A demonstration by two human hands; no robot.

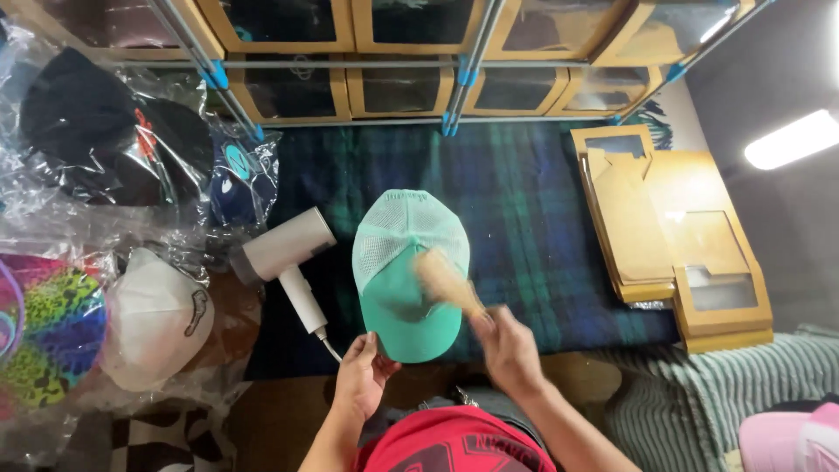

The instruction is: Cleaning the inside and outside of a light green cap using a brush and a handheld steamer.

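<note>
Right hand (509,350) has its grip closed around the handle of one wooden brush (447,281), blurred with motion, its head lying on the crown of the teal cap (406,280). Left hand (363,374) pinches the near edge of the cap's brim, thumb and fingers closed on it.

One teal cap, mesh back pointing away from the person, brim toward them, sits on a dark blue-green plaid cloth (524,201) spread on the floor.

One white hair dryer (288,258) lies just left of the cap, handle angled toward the left hand, not touching the cap.

Left side: four bagged caps counted in clear plastic. One black (96,131), one dark blue (236,179), one white (157,319), one multicoloured (52,328).

Right side: a stack of flat brown cardboard boxes with clear windows (673,236), lying on the cloth's edge; exact number cannot be told.

Far edge: a shelf rack (454,79) holding windowed boxes in two rows.

Bottom edge: one red cap (454,446) on the person's head; one pink cap (791,441) at the lower right corner, partly out of view.
</note>
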